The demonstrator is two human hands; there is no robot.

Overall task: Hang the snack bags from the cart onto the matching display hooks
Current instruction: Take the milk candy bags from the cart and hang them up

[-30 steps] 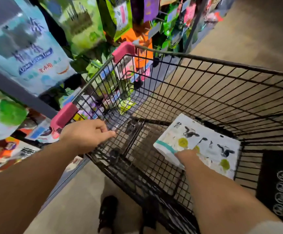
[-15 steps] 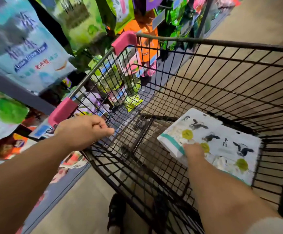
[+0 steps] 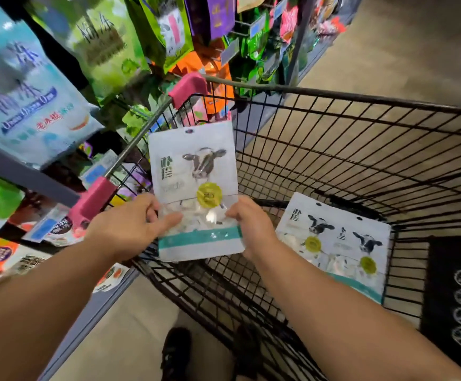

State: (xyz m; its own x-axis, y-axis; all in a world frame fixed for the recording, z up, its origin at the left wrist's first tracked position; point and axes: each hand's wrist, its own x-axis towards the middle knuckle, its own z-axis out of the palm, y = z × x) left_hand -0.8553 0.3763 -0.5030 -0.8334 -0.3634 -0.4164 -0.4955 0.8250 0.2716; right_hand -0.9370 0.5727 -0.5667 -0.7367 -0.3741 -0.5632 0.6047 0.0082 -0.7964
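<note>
A flat white plastic snack bag printed with a cow's face, a yellow seal and a teal band is held upright above the black wire cart, near its left rim. Both hands hold it by the lower half. The left hand pinches the left edge with its thumb across the clear window, and the right hand curls round the right edge. The small hang hole at the top edge points up and nothing covers it. More white cow-print bags lie flat and overlapping on the cart's floor, to the right of the held one.

The bag looks picked and squared up; hanging it is not yet done. No cow-print packets show on the crowded display rack of green, blue and orange packets at the left, so the main risk is picking a wrong hook. The low grip leaves the top of the bag unsupported, so it may flop and the hole may miss the hook tip or tear. Neither hand steadies the cart, which stands close to the rack, so a nudge could roll it or knock neighbouring packets loose.
</note>
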